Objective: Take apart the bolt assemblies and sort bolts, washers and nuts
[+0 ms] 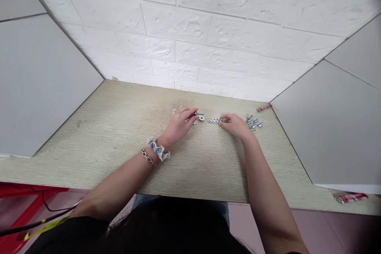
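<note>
And here we are at the worktop [205,162], with both bare hands busy near its middle. The left hand [179,124] reaches in palm down, its thumb and forefinger pinched on a bolt [200,113], the shank sticking out sideways towards the right hand [236,125]. Just beyond the left thumb tip sits a flat washer [201,119], right below the bolt; whether the thumb touches it, I cannot tell.

Across to the right hand now: thumb and forefinger are curved down at the near end of a tight cluster of nuts [214,120], laid side by side in two short rows between the hands. Are those fingers gripping a nut? From this angle I cannot tell.

Just beyond the right hand, over by the right panel [333,131], there's a loose heap of bolts [253,122], pointing every which way. A red-and-silver cylinder [263,108] lies behind that heap, against the panel's foot, and another red cylinder [351,197] rests at the worktop's front right. A few small metal pieces [174,110] peek out behind the left hand, too hidden to name. On the left wrist, a ruffled scrunchie [158,149] and a chain bracelet [148,158]. White brick wall [190,22] at the back.
</note>
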`<state>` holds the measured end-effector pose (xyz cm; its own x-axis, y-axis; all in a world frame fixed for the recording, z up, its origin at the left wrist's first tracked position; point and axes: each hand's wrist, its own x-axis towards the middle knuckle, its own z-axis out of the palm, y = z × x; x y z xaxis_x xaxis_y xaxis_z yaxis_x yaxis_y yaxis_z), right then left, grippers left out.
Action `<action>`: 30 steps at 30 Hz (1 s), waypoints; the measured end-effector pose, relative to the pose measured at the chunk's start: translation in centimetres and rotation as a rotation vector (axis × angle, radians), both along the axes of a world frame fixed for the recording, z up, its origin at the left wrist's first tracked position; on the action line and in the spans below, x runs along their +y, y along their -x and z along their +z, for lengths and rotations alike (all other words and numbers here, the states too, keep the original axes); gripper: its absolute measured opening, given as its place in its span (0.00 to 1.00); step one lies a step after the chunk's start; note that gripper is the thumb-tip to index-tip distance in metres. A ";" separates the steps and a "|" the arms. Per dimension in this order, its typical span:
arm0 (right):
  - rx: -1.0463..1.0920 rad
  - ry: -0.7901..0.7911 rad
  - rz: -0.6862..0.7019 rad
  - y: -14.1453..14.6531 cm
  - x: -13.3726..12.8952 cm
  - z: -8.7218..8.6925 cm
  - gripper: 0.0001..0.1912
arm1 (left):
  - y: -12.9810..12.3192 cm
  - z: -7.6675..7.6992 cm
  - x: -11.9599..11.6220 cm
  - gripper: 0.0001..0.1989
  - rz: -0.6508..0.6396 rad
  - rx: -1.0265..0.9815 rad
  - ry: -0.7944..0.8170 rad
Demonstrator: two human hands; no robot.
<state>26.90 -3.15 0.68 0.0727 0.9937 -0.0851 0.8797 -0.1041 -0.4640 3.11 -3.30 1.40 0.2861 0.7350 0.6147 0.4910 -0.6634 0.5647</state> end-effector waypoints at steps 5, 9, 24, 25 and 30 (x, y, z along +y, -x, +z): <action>0.001 -0.003 0.000 0.1 0.0 0.1 0.17 | 0.0 0.0 0.0 0.11 0.003 0.007 0.001; 0.006 0.003 0.002 0.2 -0.1 0.2 0.18 | 0.0 0.0 0.0 0.12 0.003 0.003 -0.003; 0.476 -0.194 0.173 5.3 -1.7 1.8 0.18 | -0.3 -0.7 0.0 0.11 -0.064 0.013 -0.053; 0.525 -0.155 0.209 5.9 -1.9 1.7 0.19 | -0.3 -0.7 0.0 0.11 -0.072 0.012 -0.057; 0.723 -0.091 0.197 7.5 -2.2 1.2 0.19 | -0.3 -0.7 0.1 0.12 -0.098 0.040 -0.060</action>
<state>19.38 -5.37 1.86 -0.1495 0.9880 0.0388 0.3512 0.0898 -0.9320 3.37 -3.24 0.67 0.3801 0.6645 0.6434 0.4439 -0.7413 0.5034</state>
